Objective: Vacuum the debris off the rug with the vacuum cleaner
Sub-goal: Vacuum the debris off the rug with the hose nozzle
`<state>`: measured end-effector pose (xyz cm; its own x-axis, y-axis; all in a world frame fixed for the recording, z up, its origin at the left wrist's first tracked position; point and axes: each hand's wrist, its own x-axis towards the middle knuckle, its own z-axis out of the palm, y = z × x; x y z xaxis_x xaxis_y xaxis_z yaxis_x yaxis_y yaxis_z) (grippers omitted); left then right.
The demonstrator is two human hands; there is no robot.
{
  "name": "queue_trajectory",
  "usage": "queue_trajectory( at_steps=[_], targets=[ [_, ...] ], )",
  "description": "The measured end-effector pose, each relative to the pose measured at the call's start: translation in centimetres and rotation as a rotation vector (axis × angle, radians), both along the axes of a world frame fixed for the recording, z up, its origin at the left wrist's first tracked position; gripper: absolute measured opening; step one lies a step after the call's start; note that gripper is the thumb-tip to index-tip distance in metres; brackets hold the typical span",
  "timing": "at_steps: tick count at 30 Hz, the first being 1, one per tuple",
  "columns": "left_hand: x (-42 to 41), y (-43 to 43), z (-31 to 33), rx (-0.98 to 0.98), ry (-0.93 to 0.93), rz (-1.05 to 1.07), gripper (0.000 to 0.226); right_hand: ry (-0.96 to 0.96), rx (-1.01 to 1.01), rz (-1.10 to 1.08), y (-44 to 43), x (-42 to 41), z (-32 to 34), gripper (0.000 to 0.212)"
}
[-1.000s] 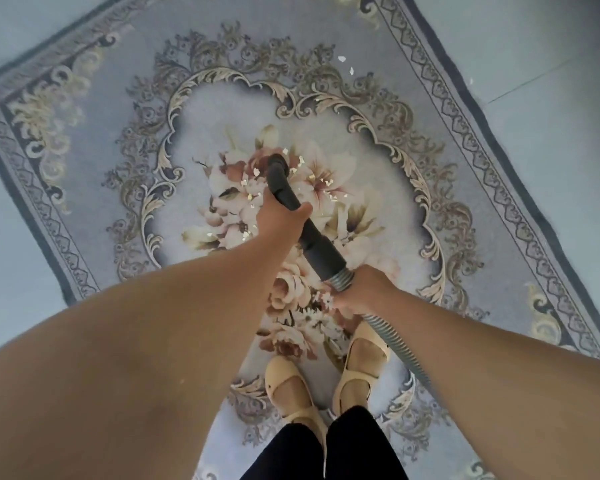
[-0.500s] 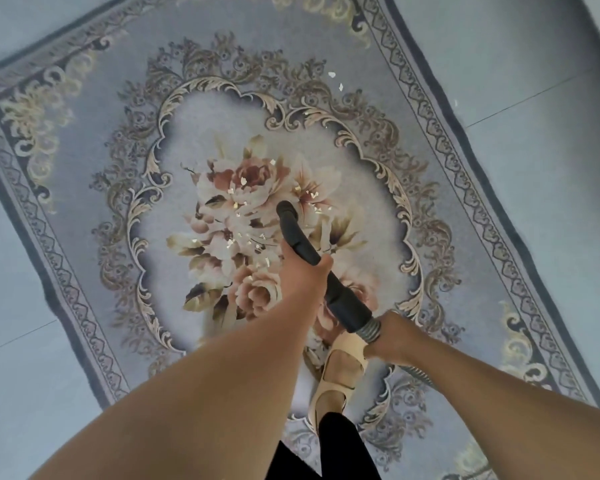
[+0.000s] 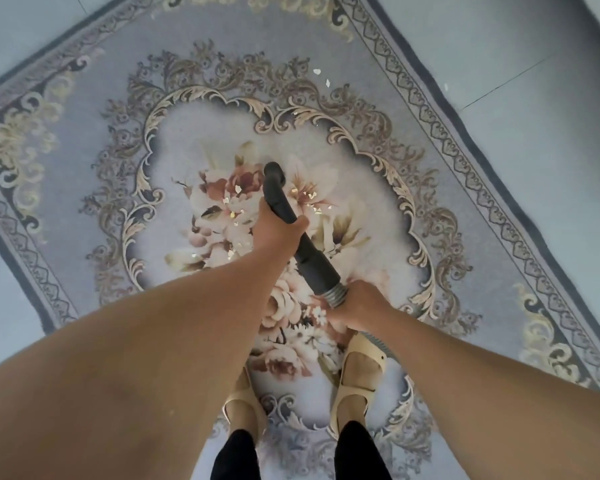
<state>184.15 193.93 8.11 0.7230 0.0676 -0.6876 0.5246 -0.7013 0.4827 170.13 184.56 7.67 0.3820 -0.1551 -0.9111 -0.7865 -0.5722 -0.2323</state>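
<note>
Debris [image 3: 237,190], pale flakes, lies scattered over the flower bouquet at the middle of the rug [image 3: 465,174], mostly at nine o'clock and three o'clock of the tube's front end. Two more bits sit far out at twelve o'clock, on the scrollwork. The black vacuum tube [image 3: 314,259] slants up from the five o'clock side to its mouth [image 3: 274,169], which points down at the flowers. Whether the mouth touches the pile I cannot tell. The left hand [image 3: 278,233] wraps the tube at its middle, grip closed around it with the thumb across the top. The right hand [image 3: 359,304] takes the lower end, its grip closed on the ribbed grey hose [image 3: 336,295] just where that joins the tube. The hose runs on toward five o'clock, passing under the right forearm. Both feet, in cream shoes [image 3: 359,372], stand on the rug at six o'clock. Pale tiled floor [image 3: 551,98] lies around the rug.
</note>
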Motion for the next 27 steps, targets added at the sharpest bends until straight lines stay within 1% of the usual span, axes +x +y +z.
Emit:
queue_trajectory(
  at_steps=[2, 3, 4, 6, 7, 10, 13, 17, 18, 21, 23, 27],
  targets=[
    [-2.6, -0.1, 0.5, -0.024, 0.037, 0.027, 0.069, 0.03, 0.014, 0.033, -0.5, -2.2, 0.9, 0.05],
    [-3.7, -0.1, 0.5, -0.032, 0.053, 0.04, 0.07, 0.053, 0.031, 0.055, -0.7, -3.1, 1.2, 0.048],
    [-4.5, -0.2, 0.5, -0.032, 0.066, 0.05, 0.071, 0.065, 0.041, 0.062, -0.9, -3.8, 1.5, 0.042],
    [-5.8, -0.6, 0.9, -0.031, 0.096, 0.051, 0.074, 0.076, 0.04, 0.074, -1.4, -4.9, 3.0, 0.022],
    [-6.4, -0.7, 0.9, -0.033, 0.111, 0.044, 0.076, 0.077, 0.033, 0.097, -1.5, -5.4, 3.6, 0.019],
    [-7.5, -1.0, 1.2, -0.028, 0.128, 0.001, 0.079, 0.049, 0.025, 0.114, -1.4, -6.6, 5.1, 0.021],
    [-7.2, -1.0, 1.2, -0.033, 0.116, -0.003, 0.078, 0.045, 0.006, 0.035, -1.0, -6.8, 4.2, 0.038],
    [-3.9, -1.0, 0.9, -0.021, 0.044, -0.018, 0.073, -0.001, -0.041, -0.037, -0.8, -4.2, 1.7, 0.048],
    [-2.9, -1.1, 0.7, -0.011, 0.02, -0.031, 0.072, -0.026, -0.05, -0.03, -0.8, -3.4, 1.1, 0.048],
    [-0.6, -1.3, 0.6, 0.015, 0.007, -0.038, 0.067, -0.022, -0.014, -0.003, -1.0, -1.3, 0.6, 0.035],
    [-0.7, -1.6, 0.7, 0.018, 0.017, -0.03, 0.068, 0.002, 0.001, 0.0, -1.0, -1.3, 0.4, 0.037],
    [-4.0, -2.6, 1.0, -0.017, 0.024, -0.054, 0.068, -0.019, -0.019, -0.018, -1.8, -4.5, 1.0, 0.062]
  ],
)
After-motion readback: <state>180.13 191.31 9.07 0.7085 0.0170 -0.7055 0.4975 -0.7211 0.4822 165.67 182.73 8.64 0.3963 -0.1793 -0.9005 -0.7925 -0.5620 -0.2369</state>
